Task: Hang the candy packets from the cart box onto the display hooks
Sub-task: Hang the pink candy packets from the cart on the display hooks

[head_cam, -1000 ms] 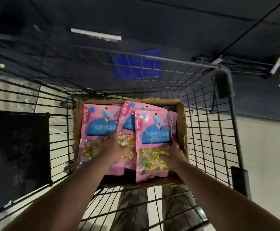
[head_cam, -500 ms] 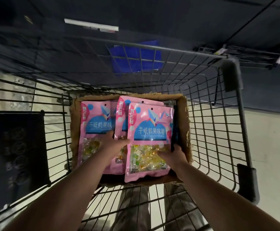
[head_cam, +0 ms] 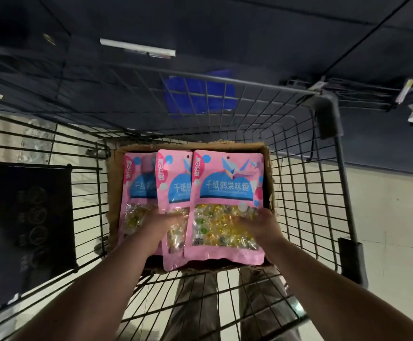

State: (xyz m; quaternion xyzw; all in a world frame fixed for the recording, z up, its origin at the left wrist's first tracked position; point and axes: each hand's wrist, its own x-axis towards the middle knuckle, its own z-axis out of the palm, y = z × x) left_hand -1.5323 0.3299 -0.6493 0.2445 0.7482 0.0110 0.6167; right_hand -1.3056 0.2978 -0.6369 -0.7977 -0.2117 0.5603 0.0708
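two bare forearms (head_cam: 97, 279) and creased grey-brown trousers (head_cam: 195, 311), both legs showing.

The front packet (head_cam: 227, 193) is pink, with a blue arched panel of white characters, a blue, white and purple crane print, and a clear window of yellow, green and dark sweets; the two packets (head_cam: 173, 190) beside it match. The box (head_cam: 268, 168) is brown, the cart (head_cam: 306, 193) a dark grey wire grid. Past it shows a bright blue panel (head_cam: 198, 94). The floor (head_cam: 392, 230) is cream, the sign (head_cam: 28, 217) black with faint circles.
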